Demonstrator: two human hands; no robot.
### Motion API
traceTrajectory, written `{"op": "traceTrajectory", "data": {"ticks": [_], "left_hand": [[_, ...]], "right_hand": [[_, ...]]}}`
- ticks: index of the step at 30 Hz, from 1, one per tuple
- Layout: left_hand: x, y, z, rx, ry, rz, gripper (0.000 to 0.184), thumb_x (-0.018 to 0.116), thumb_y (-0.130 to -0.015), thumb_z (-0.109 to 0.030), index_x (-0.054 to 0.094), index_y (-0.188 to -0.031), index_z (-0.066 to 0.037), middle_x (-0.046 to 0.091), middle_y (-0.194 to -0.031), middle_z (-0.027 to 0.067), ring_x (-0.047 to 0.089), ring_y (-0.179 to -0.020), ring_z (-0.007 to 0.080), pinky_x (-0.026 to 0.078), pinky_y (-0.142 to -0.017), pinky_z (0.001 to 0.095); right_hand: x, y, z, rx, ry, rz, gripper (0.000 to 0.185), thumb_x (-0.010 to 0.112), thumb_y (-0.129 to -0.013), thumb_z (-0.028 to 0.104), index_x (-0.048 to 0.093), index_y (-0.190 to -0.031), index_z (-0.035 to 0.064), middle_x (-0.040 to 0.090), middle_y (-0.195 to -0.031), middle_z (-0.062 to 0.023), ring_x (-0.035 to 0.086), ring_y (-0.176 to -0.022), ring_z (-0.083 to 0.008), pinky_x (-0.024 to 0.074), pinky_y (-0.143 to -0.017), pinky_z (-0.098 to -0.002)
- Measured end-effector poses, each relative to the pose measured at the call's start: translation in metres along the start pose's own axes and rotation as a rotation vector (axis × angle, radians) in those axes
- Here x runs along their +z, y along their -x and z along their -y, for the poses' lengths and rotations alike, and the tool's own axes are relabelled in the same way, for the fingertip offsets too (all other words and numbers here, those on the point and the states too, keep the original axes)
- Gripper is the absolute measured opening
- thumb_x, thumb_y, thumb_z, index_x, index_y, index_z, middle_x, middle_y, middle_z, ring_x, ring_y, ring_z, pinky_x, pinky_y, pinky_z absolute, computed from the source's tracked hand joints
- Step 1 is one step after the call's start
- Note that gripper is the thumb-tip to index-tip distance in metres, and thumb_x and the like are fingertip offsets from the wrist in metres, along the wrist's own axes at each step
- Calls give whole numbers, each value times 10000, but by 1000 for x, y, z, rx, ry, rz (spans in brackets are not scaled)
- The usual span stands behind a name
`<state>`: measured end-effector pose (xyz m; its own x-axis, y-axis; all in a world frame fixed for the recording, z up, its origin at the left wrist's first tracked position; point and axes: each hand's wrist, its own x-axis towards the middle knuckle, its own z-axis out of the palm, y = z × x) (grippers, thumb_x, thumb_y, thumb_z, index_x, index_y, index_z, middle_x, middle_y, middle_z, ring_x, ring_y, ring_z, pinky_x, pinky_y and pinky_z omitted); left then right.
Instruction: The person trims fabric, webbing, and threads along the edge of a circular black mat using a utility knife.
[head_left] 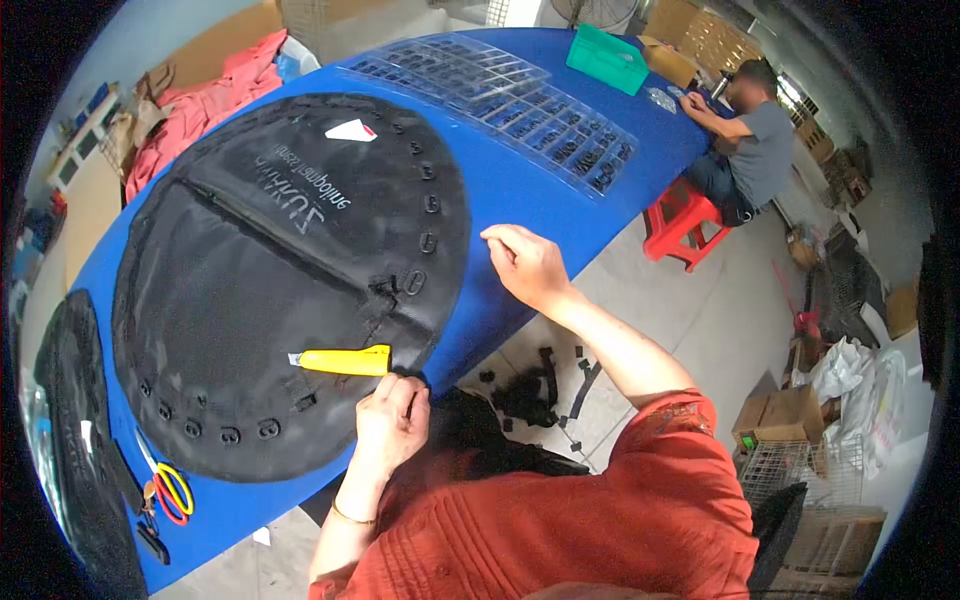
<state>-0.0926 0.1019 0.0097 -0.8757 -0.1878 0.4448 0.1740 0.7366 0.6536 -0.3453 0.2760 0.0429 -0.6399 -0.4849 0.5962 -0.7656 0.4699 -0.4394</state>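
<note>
A large round black padded piece (270, 330) with white lettering and black buckles along its rim lies on the blue table (520, 195). On it rests a yellow cutter (345, 360), its blade toward the left. My left hand (392, 418) is closed at the near edge of the round piece, just below the cutter's end; what its fingers pinch is too small to tell. To the right of the round piece, my right hand (527, 265) is raised with fingers pressed together, their contents unclear. A white tag (350, 131) lies near the far rim.
Scissors (172, 492) with red and yellow handles lie at the left near a second black piece (75, 440). Divided clear trays (560, 125) and a green bin (607, 60) stand farther back. Another person sits on a red stool (683, 222) at the far right. Black scraps litter the floor.
</note>
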Motion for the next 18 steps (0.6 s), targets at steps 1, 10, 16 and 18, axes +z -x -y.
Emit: {"op": "traceTrajectory", "data": {"ticks": [1, 10, 16, 18], "left_hand": [[0, 0, 0, 7, 9, 1, 79, 728, -857, -63, 657, -890, -76, 647, -825, 114, 676, -686, 349, 576, -642, 429], [2, 1, 3, 44, -19, 2, 76, 717, -855, -64, 645, -878, -73, 644, -814, 118, 674, -681, 350, 571, -633, 433], [2, 1, 3, 31, -5, -22, 67, 711, -859, -64, 647, -873, -70, 650, -817, 121, 679, -695, 347, 573, -640, 432], [1, 2, 3, 33, -2, -17, 65, 710, -860, -64, 647, -873, -68, 651, -817, 121, 680, -696, 346, 574, -642, 431]], "right_hand": [[1, 3, -2, -25, 5, -13, 119, 663, -951, 84, 750, -1030, 66, 760, -973, -126, 721, -747, -264, 567, -669, -360], [6, -11, -34, 127, 29, 66, 156, 638, -966, 183, 727, -1060, 96, 733, -939, -142, 711, -801, -324, 571, -737, -442], [-2, -4, -41, 191, 83, 72, 147, 644, -969, 191, 736, -1047, 108, 737, -976, -122, 706, -791, -307, 571, -742, -431], [-6, 4, -48, 199, 89, 73, 146, 646, -969, 192, 738, -1048, 110, 729, -960, -120, 705, -793, -305, 570, -741, -428]]}}
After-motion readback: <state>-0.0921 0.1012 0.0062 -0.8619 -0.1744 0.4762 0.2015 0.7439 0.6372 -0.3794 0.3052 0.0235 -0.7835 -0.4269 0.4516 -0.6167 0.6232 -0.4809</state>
